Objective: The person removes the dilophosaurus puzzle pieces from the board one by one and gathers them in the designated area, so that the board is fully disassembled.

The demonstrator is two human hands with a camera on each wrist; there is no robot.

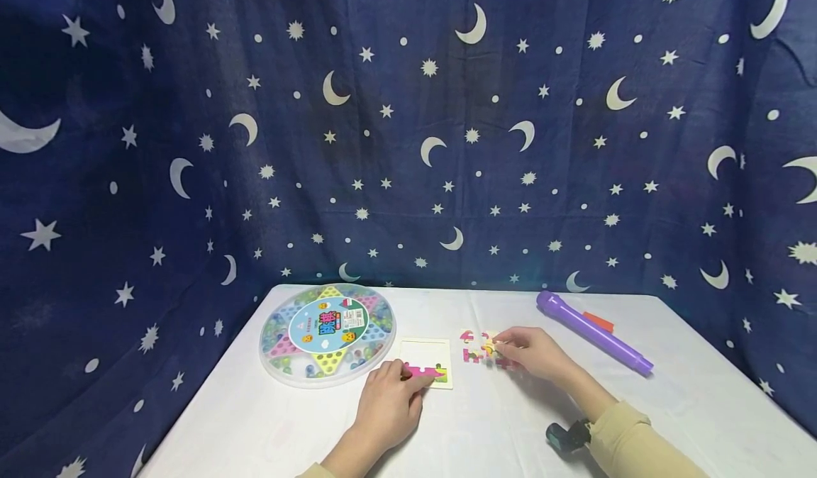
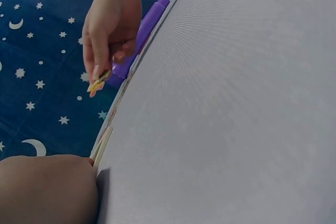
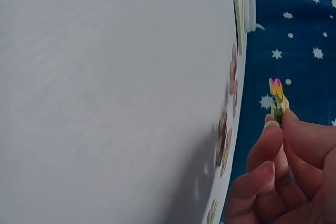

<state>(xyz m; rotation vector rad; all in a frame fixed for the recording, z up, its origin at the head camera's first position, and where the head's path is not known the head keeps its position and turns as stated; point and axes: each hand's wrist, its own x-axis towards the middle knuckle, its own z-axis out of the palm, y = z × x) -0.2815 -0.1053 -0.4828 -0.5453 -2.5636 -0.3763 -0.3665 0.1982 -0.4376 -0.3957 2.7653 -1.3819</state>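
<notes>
A small cream puzzle frame (image 1: 424,340) lies flat near the middle of the table, with pink and green pieces (image 1: 421,371) fitted along its lower part. My left hand (image 1: 388,403) rests at its lower left, index finger stretched across those pieces. Between thumb and fingertips, my right hand (image 1: 532,354) pinches a yellow, pink and green puzzle piece (image 3: 277,98), which the right wrist view shows raised off the table. Under and beside that hand lie several loose puzzle pieces (image 1: 471,356). In the left wrist view, the left hand (image 2: 47,190) covers most of the frame.
To the left is a round clear box (image 1: 274,368) of marbles with a star-shaped board. A purple tube-like stick (image 1: 593,332) lies at the right, beside a flat orange-red object (image 1: 600,321). A starry blue curtain (image 1: 408,180) hangs behind the white table (image 1: 498,435).
</notes>
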